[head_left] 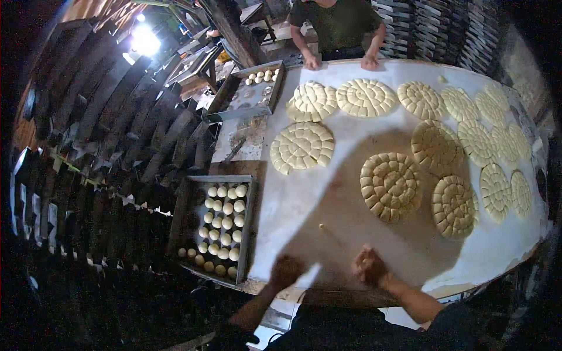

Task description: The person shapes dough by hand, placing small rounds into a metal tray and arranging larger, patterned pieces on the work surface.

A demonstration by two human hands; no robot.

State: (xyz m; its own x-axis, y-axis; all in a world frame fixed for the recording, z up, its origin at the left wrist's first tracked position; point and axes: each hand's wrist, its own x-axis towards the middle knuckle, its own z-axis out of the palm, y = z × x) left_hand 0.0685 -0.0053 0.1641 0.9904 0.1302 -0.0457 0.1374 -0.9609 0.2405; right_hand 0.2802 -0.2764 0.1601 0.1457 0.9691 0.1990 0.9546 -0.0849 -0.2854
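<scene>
My left hand (287, 270) is over the near edge of the table, beside the lower metal tray. It is dark and smeared, so its fingers do not show clearly. To the right, my right hand (370, 266) is low over the tabletop with its fingers curled in; whatever they may hold is hidden. A tiny bit of dough (321, 226) lies on the table beyond my hands. The nearest scored dough round (390, 187), cut into many pieces, lies ahead of my right hand. Another scored dough round (455, 207) is to its right.
The lower metal tray (250, 225) holds rows of dough balls (227, 222). A second tray (240, 113) with several balls sits farther back. More dough rounds (302, 147) cover the far and right parts of the table (298, 205). Opposite, a person (336, 26) rests both hands at the edge.
</scene>
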